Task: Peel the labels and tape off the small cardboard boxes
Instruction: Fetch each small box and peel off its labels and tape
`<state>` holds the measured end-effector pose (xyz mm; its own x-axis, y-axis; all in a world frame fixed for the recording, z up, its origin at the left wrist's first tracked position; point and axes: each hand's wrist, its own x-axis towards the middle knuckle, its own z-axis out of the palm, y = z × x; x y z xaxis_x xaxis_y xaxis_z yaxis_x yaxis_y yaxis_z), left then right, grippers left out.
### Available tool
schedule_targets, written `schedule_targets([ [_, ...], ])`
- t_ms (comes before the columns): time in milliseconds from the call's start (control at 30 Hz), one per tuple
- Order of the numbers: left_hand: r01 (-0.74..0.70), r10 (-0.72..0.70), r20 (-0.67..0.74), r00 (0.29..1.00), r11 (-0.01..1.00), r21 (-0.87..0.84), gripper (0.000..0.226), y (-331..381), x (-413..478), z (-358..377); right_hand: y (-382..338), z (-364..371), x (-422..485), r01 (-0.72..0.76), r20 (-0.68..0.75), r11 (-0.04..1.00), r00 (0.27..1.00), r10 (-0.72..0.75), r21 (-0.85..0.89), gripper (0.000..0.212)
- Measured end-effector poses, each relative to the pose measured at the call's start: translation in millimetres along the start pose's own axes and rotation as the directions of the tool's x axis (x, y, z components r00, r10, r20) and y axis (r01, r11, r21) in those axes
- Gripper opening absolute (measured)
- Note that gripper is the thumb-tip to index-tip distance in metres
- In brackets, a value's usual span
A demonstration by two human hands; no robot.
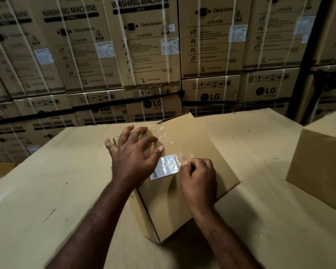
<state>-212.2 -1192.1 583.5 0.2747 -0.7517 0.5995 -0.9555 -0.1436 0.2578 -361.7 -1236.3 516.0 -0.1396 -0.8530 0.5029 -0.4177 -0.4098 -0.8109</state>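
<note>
Against the back wall stands a stack of strapped washing-machine cartons [147,55], row on row. In front of them lies a broad cardboard surface [46,181], and on it, near the middle, the small cardboard box [192,144] being worked on; a second box [318,167] waits at the right edge, well apart.

On the box top a white printed label [166,166] sits under a strip of clear tape [163,133] that runs away toward the far edge, wrinkled and already lifting there.

To my eye the step in hand is starting the peel at the label's right edge. It will go best pulled low and slow, back along the tape's own line, so that the film comes off in one piece and does not tear the paper face of the board. The box needs holding down against that pull.

The left hand [134,152] does that: fingers spread wide, palm down, pressing on the top just beside the label. The right hand [199,177] is curled tight, its fingertips pinched together at the tape edge next to the label, wrist low and forearm angled in from the right.
</note>
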Motion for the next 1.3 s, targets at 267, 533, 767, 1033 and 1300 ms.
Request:
schedule_targets([
  [267,-0.033,0.074,0.411,0.909,0.994,-0.106,0.07,-21,12,-27,10,4,-7,0.053,-0.088,0.973,0.996,-0.034,0.226,0.031],
  [533,-0.054,0.098,0.643,0.76,0.995,-0.089,0.023,-21,25,-42,13,1,-10,0.103,-0.115,0.893,0.992,-0.058,0.438,0.017],
  [767,0.222,0.17,0.682,0.711,0.866,-0.447,0.013,-23,28,-58,18,-1,-19,0.047,-0.103,0.831,0.995,0.012,0.554,0.018],
  [1033,0.337,-0.014,0.46,0.888,0.699,-0.63,0.022,-17,58,-69,57,21,-53,0.03,0.166,0.976,0.984,-0.067,0.215,0.02],
  [1300,0.546,-0.188,0.557,0.809,0.591,-0.594,0.013,-35,34,-1,74,15,-50,0.167,-0.018,0.985,0.986,-0.168,-0.038,0.028],
])
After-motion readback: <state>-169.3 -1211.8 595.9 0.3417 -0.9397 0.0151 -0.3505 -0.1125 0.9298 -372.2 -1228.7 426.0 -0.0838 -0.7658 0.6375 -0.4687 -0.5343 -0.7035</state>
